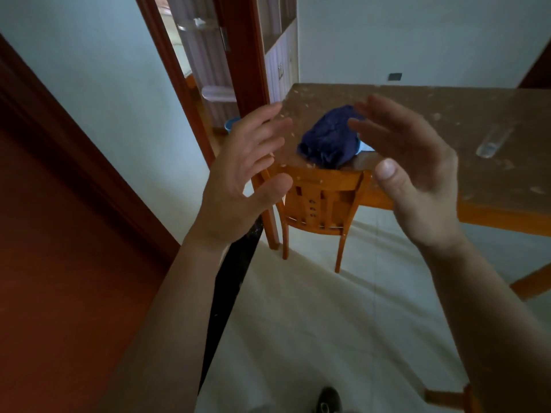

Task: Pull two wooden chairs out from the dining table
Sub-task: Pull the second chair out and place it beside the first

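Pale walls [104, 70], tiled floor [313, 323], red-brown doorframe [185, 93].

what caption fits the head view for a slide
Both open hands, left hand and right hand, reach toward a wooden chair tucked under the dining table.

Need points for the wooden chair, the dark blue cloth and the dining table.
wooden chair [322, 181], head view, on the top rail of the backrest.
dark blue cloth [326, 141], head view, on the middle of the bundle.
dining table [447, 120], head view, on a bare patch of the tabletop.
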